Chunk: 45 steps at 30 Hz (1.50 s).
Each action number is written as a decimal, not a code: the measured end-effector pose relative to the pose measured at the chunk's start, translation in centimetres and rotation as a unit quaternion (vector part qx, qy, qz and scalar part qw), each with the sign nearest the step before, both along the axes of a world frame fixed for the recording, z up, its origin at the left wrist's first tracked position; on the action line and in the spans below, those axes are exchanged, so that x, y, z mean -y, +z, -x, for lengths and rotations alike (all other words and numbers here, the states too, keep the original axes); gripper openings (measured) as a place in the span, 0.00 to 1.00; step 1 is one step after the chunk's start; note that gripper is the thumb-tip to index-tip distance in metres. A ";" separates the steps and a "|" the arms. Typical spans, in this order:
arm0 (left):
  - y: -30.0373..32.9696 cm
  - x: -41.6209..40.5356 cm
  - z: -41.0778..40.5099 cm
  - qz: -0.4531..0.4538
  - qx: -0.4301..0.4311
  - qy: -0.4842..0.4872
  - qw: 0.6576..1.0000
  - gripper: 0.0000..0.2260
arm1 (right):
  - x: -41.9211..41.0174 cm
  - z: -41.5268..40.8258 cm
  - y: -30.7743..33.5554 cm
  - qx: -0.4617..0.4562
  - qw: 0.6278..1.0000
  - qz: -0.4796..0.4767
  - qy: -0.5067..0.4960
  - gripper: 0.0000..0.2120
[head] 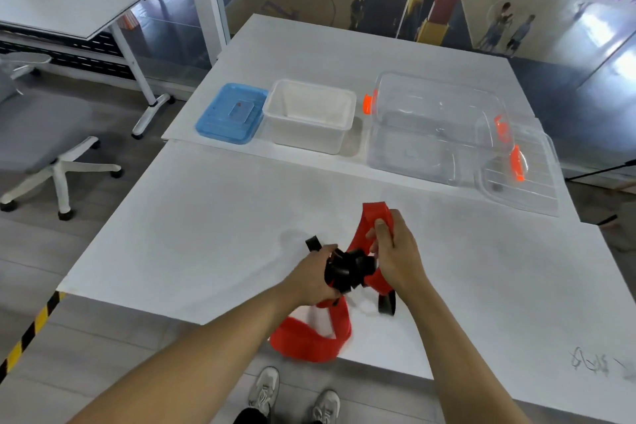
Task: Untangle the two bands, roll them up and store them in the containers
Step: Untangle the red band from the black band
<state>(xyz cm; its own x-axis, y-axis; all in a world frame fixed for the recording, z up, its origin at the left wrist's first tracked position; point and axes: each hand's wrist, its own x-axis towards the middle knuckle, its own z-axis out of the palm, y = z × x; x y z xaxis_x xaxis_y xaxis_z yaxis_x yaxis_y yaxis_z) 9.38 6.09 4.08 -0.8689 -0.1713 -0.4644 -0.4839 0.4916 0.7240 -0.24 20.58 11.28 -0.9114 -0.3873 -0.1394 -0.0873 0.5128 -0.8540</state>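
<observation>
- red band (309, 337)
- black band (347, 268)
- white table (206, 217)
- blue lid (229, 113) beside translucent white bin (309, 134)
- clear container (430, 134), orange clips (368, 104)

Both hands over a white table (206, 217): left hand (315, 277) gripping a knotted black band (349, 270), right hand (395, 248) pinching a red band (309, 341) tangled through it. Behind: blue lid (229, 113), white tub (309, 113), clear container (430, 127) with orange clips.

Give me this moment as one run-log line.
stage: untangling | left hand: grips black band | right hand: pulls red band | bands: still knotted | white tub, clear container: empty
</observation>
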 end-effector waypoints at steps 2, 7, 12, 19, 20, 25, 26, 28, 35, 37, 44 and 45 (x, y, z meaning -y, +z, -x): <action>-0.3 -0.1 -0.4 0.032 0.009 0.029 0.999 0.36 | -0.6 0.6 0.2 0.002 1.000 0.013 -0.007 0.09; -1.6 -0.3 -1.5 0.016 0.028 0.092 0.995 0.26 | -1.7 0.8 0.5 -0.005 1.000 0.014 -0.013 0.07; -0.5 1.5 -1.8 0.018 -0.026 0.123 0.992 0.22 | -2.9 1.6 1.5 -0.065 0.997 0.000 -0.045 0.09; 4.4 5.1 0.4 0.009 -0.121 0.214 0.969 0.20 | -3.2 3.4 3.3 -0.064 0.990 0.017 -0.128 0.04; 5.1 5.4 0.7 0.014 -0.129 0.219 0.967 0.20 | -3.0 3.7 3.4 -0.060 0.989 0.020 -0.135 0.05; 7.3 6.8 1.8 0.009 -0.161 0.235 0.959 0.23 | -2.4 4.9 4.2 -0.044 0.985 0.027 -0.166 0.03; 7.5 7.1 1.9 0.011 -0.170 0.238 0.956 0.23 | -2.4 5.2 4.5 -0.045 0.983 0.035 -0.175 0.03; 7.7 7.6 1.9 0.026 -0.187 0.254 0.948 0.21 | -2.4 5.8 5.4 -0.054 0.978 0.057 -0.195 0.06; 8.9 8.8 2.8 0.026 -0.238 0.319 0.917 0.14 | -0.6 7.3 10.6 -0.106 0.965 0.149 -0.190 0.10; 9.2 9.5 3.1 0.029 -0.246 0.315 0.916 0.12 | 0.1 7.6 12.6 -0.141 0.961 0.165 -0.174 0.09; 9.3 10.9 3.6 0.161 -0.184 0.286 0.927 0.16 | 2.1 7.6 16.2 -0.080 0.956 0.228 -0.167 0.08; 9.4 10.6 3.7 0.147 -0.159 0.309 0.926 0.14 | 2.6 7.3 15.8 -0.046 0.956 0.236 -0.169 0.08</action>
<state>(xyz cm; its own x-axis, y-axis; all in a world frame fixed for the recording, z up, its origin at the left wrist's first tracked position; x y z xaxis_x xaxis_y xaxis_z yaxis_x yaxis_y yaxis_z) 5.69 -4.46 13.48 -0.6482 -0.7594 -0.0562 -0.5236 0.3909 0.7570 -7.50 17.97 27.12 -0.9956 -0.0673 0.0657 -0.0713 0.0837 -0.9939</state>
